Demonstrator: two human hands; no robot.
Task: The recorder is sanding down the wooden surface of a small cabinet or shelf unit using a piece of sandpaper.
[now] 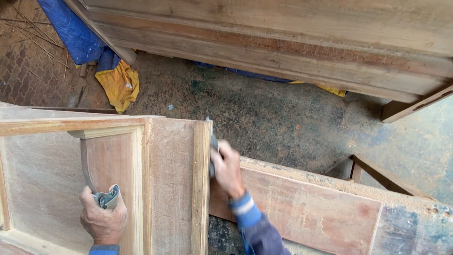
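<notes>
From up here I look down on a wooden panelled door frame [155, 179] that fills the near left of the view, its right stile [201, 189] running near to far.

My left hand [103, 218] sits low on the near left, clenched around a folded wad of grey sandpaper [108, 198]. The wad is pressed against the curved moulding [87, 163] of the inset panel. I judge the folding gives a soft edge that follows the curve, which a flat sheet would not.

My right hand [227, 169] is over the far edge of the right stile, fingers closed on a second grey piece [213, 144] that shows only as a thin strip above the knuckles. I cannot tell whether it is paper or a small tool. The hand is blurred, and the grip looks set to rub along the narrow outer face, with the blue sleeve cuff [245, 208] trailing behind it.

To the right lies a dusty wooden plank [306, 208], touching or just beside the frame, likely steadying it. Far across the concrete floor [264, 113] rests a large moulded timber piece [292, 42]. At far left lie a blue tarpaulin [71, 30] and a yellow cloth [120, 85].
</notes>
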